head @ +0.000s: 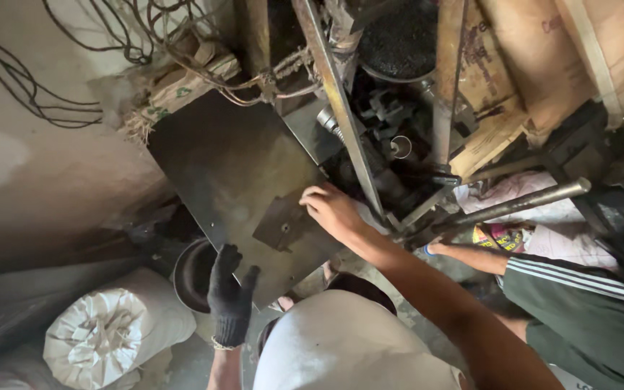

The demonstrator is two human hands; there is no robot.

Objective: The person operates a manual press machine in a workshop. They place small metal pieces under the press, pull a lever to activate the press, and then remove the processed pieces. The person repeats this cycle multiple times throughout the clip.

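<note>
Black-gloved left hand (pixel 231 300): we see its grip spread apart, fingertips at the near edge of the dark steel plate (pixel 232 166).
Right hand (pixel 332 209): bare, grip loosely curled, clamped on nothing, resting on the plate beside a small square metal piece (pixel 281 224).
Beyond: angle-iron bar (pixel 337 101), steel pipe (pixel 521 204).

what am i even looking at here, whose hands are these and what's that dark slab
This is one picture from a camera worn on a person's head, looking straight down into a cramped workshop. The left hand wears a black glove and touches the lower edge of a dark metal plate. The bare right hand rests on that plate, beside a small square piece lying on it. Above stand a rusty machine frame and a long steel bar. A second person's arm, with a striped sleeve, reaches in from the right. A tied white sack sits on the floor at lower left.
</note>
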